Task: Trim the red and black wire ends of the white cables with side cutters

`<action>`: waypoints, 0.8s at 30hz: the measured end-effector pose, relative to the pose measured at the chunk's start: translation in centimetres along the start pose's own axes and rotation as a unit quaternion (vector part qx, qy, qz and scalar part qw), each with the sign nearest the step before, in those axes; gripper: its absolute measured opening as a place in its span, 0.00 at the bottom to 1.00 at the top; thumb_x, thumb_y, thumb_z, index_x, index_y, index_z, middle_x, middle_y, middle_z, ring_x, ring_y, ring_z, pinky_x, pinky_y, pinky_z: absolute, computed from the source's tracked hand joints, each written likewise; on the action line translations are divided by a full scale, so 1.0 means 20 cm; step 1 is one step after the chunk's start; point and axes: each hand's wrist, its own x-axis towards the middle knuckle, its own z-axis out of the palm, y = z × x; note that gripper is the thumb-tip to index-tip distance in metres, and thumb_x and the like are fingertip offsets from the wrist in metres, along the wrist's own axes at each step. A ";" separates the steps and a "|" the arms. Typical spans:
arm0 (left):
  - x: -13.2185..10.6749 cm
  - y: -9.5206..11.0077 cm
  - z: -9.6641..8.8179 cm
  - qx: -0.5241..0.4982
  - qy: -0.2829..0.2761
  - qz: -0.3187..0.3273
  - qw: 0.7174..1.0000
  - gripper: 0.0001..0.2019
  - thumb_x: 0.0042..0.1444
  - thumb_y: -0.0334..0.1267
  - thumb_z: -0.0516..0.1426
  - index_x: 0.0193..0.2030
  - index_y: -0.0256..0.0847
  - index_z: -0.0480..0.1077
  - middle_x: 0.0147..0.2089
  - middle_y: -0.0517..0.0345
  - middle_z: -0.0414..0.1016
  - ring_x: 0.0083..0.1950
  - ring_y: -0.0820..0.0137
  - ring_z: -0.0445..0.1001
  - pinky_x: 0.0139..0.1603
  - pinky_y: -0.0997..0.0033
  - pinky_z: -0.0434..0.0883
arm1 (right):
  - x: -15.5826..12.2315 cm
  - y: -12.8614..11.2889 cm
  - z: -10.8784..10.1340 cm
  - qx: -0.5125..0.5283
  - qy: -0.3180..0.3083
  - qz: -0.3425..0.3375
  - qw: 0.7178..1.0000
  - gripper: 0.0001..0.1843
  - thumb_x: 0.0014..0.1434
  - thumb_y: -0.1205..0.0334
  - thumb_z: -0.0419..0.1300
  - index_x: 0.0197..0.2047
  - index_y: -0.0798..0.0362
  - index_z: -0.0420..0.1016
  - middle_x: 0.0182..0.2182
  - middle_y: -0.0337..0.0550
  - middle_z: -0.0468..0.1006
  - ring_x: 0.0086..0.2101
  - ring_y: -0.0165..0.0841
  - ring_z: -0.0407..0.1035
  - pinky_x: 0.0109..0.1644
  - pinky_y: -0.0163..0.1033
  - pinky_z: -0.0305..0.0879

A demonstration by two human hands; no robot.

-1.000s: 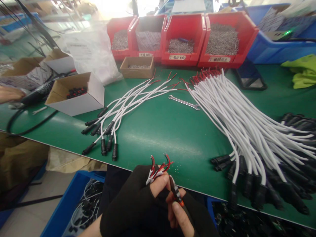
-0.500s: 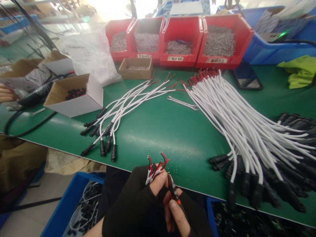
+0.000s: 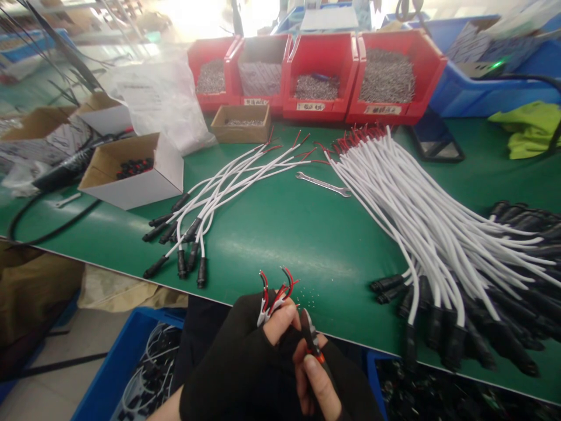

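In a black fingerless glove, my left hand (image 3: 258, 342) is closed on several white cables (image 3: 262, 314), whose red and black wire ends stick up past the thumb. My right hand (image 3: 318, 374), gloved the same way, grips a pair of cutting pliers (image 3: 312, 336) with dark, orange-marked handles. The jaws point up, just right of the left fingertips. Tiny white scraps (image 3: 312, 297) lie on the green table (image 3: 280, 234) beyond the pliers. The lower lengths of the held cables are hidden by my left hand.
White cables with black connectors lie in a small group (image 3: 219, 190) to the left and a large pile (image 3: 416, 216) to the right. A wrench (image 3: 323, 184) lies between them. Red bins (image 3: 322, 108), a cardboard box (image 3: 241, 133) and an open white box (image 3: 131, 190) stand behind.
The pliers have shifted slightly right, away from the left fingertips. My left hand still holds the cables in nearly the same place. A hand at the far left edge has gone from view.
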 end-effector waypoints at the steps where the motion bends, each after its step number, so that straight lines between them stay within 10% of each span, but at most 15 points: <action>1: 0.00 0.00 0.00 0.001 -0.005 0.005 1.000 0.15 0.62 0.48 0.58 0.30 0.39 0.74 0.31 0.57 0.79 0.34 0.65 0.78 0.38 0.71 0.72 | 0.00 -0.01 0.00 0.005 0.001 -0.001 1.000 0.24 0.70 0.36 0.53 0.46 0.47 0.75 0.26 0.41 0.76 0.21 0.35 0.71 0.26 0.37 0.66; 14: 0.00 0.07 -0.01 -0.121 -0.148 -0.005 0.982 0.20 0.66 0.45 0.55 0.23 0.40 0.70 0.22 0.59 0.74 0.27 0.68 0.76 0.31 0.75 0.71 | 0.00 -0.06 -0.03 -0.001 -0.017 -0.040 0.999 0.21 0.70 0.37 0.55 0.47 0.45 0.77 0.31 0.43 0.80 0.28 0.39 0.76 0.33 0.41 0.74; 24: 0.00 0.04 -0.03 -0.062 -0.112 0.018 0.992 0.17 0.66 0.40 0.55 0.25 0.41 0.71 0.24 0.61 0.77 0.29 0.70 0.77 0.34 0.75 0.71 | 0.00 -0.09 -0.03 -0.019 0.007 -0.049 0.999 0.18 0.70 0.41 0.58 0.44 0.46 0.78 0.27 0.40 0.78 0.25 0.35 0.75 0.30 0.36 0.73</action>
